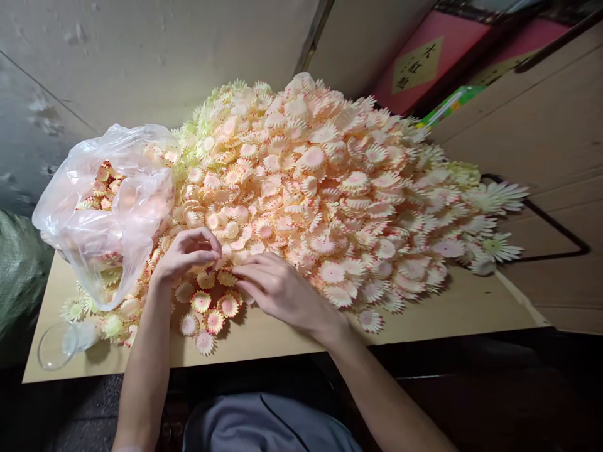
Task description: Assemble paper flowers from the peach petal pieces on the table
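Note:
A large heap of artificial flower petal pieces, cream and pale pink with fringed edges, covers much of the table. My left hand is over the near left part of the heap, thumb and fingertips pinched together. What lies in that pinch is too small to make out. Close by on the right, my right hand points left with its fingers closed together, its tips beside a yellow petal piece. Whether it grips that piece I cannot tell. Just below both hands lie several red-edged petal pieces.
A clear plastic bag with more petal pieces stands at the left. A transparent cup lies tipped at the table's near left corner. Cardboard and a red box stand at the right; a green sack is far left.

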The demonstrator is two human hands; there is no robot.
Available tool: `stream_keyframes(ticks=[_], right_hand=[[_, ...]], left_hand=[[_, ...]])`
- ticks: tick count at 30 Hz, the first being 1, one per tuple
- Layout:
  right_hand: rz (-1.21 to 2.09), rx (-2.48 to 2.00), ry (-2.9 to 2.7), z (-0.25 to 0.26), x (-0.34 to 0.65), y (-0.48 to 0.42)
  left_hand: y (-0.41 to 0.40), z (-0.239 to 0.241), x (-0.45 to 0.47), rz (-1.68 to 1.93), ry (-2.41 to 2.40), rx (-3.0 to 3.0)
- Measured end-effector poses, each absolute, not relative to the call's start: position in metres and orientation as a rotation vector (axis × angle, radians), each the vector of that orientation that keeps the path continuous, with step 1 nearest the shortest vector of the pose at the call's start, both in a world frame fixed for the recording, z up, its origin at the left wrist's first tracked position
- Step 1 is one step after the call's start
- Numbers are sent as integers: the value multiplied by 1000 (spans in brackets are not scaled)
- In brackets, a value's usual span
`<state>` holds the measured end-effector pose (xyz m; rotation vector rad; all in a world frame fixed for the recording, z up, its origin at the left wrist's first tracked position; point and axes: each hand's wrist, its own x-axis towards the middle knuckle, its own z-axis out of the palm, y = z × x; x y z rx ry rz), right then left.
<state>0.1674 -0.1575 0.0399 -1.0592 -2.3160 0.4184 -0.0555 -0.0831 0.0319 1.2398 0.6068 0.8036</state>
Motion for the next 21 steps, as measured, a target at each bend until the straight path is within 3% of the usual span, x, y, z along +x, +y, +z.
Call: stream_keyframes(ticks=[5,14,17,21], right_hand=[[548,-1143,-1911,38,187,-168],[422,-1196,-1898,31,198,-180],[357,-1243,-1809,32,209,-184],[377,-1257,-1771,32,224,-192]], left_hand=[[-82,32,-55,765,646,1294],[-76,34,-52,942,690,1512],[-83,55,-44,766,667,1678],[-117,80,-19,251,579,1969]])
